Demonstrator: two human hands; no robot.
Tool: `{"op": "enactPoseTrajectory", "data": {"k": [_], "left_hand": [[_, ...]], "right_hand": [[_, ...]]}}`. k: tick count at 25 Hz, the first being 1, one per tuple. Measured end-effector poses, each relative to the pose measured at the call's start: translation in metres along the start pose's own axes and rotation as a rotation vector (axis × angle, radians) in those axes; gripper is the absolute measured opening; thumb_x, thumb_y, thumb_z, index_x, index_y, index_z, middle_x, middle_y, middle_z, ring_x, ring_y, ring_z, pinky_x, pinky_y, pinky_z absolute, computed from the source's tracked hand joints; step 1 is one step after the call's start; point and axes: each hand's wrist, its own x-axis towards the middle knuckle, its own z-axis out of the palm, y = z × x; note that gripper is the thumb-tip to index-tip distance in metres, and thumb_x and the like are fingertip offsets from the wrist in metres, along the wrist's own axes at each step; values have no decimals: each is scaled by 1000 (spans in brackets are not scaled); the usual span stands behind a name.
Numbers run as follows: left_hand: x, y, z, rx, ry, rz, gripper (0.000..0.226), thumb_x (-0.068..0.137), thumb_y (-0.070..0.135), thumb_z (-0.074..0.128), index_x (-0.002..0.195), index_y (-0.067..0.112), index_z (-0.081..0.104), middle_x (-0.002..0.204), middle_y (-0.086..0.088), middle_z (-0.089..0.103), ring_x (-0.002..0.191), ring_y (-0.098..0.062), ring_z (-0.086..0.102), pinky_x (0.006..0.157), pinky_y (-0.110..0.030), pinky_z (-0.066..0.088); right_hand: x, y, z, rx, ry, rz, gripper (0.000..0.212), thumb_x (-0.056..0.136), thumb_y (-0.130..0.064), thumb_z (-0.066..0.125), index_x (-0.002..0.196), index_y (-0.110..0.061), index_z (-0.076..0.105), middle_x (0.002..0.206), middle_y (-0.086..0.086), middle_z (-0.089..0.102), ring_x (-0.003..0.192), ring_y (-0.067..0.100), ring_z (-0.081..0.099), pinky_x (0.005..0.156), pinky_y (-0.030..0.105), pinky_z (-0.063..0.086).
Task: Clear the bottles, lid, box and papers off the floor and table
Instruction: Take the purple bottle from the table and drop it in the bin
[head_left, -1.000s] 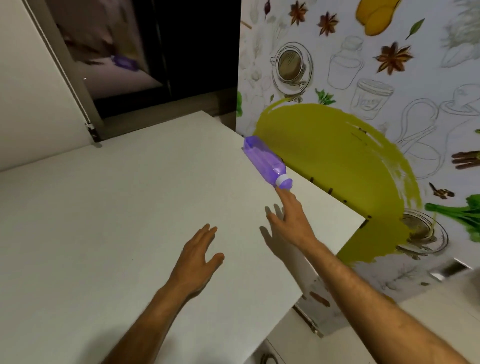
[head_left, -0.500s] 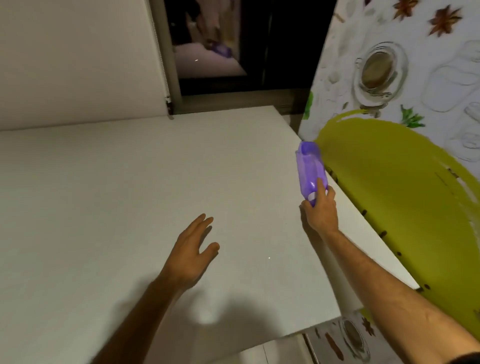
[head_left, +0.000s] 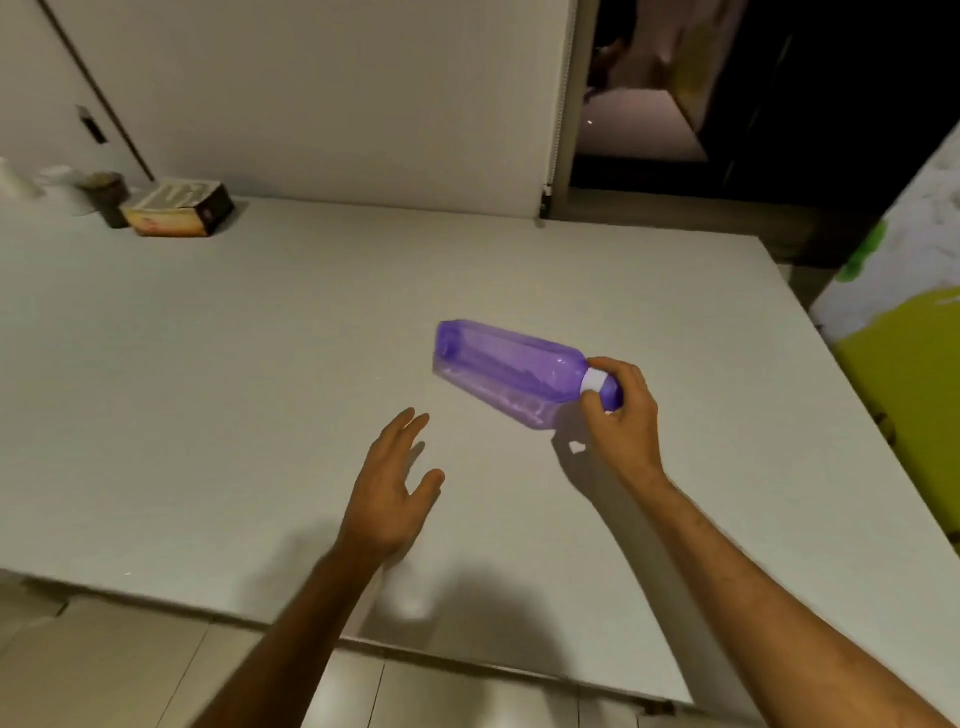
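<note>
Gripped at its cap by the right hand (head_left: 621, 415), the bottle (head_left: 511, 371) is held over the table (head_left: 208, 389) centre, the left hand (head_left: 387, 499) empty and spread; the box (head_left: 179, 208) at ten o'clock is not yet cleared.

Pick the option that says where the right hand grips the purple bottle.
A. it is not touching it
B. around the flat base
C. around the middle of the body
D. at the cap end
D: the right hand closes around the white neck ring and cap of the purple bottle, whose base points away toward the left.
</note>
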Motion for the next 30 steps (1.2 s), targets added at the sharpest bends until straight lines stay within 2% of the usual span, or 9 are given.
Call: {"op": "enactPoseTrajectory", "data": {"k": [3,5,7,12,15,18,23,27,30], "left_hand": [[-11,-1,-48,128,135,32,83,91,21,70,153,45,21,162,22,12,144,-4,31,113,-33,36],[-20,-12,-87,285,191,84,96,87,24,75,156,43,10,165,19,4,150,-5,11,115,-28,21],[-33,-33,-137,439,221,84,106,83,28,79,158,38,5,166,12,1,152,-9,2,118,-29,14],[-76,-93,-261,602,292,11,107,77,40,81,158,29,13,166,6,9,153,-19,10,122,-51,20],[-104,-131,-323,674,356,-44,102,80,53,74,158,32,10,166,6,12,154,-20,8,123,-54,13],[-132,-160,-382,693,399,-121,100,79,58,71,157,29,15,163,6,25,152,-23,16,121,-54,10],[-176,-202,-462,625,473,-226,87,74,55,74,148,30,35,133,12,52,122,-12,49,110,-53,34],[-196,-224,-508,541,559,-316,77,66,47,82,132,38,44,120,18,56,108,-6,54,102,-43,43],[-207,-239,-545,448,667,-372,77,63,40,88,129,31,49,115,17,56,101,-7,56,91,-37,51]], "right_hand": [[-17,-39,51,17,-167,-67,52,84,-2,64,106,-49,61,112,-13,63,103,12,62,88,45,57],[-32,-64,90,30,-254,-101,52,83,0,64,105,-48,62,110,-16,64,104,13,63,89,46,57],[-54,-91,138,73,-328,-121,48,83,1,63,105,-41,64,108,-16,66,102,13,63,90,47,56],[-117,-147,257,174,-499,-121,41,84,-2,62,104,-37,66,102,-23,65,98,13,64,89,48,56],[-150,-172,325,231,-610,-112,38,87,-5,61,104,-38,66,103,-22,66,98,16,65,87,48,58],[-184,-195,393,274,-717,-101,30,89,-12,60,106,-36,67,101,-19,66,88,14,65,78,40,56],[-228,-236,487,332,-869,-103,37,86,-9,66,107,-40,66,106,-17,64,94,19,65,74,36,59],[-247,-265,560,373,-980,-73,43,88,-10,71,114,-44,62,117,-8,59,98,25,65,67,39,63],[-263,-282,619,396,-1140,-51,48,87,-10,74,122,-38,57,120,-7,61,104,24,65,77,38,62]]}}
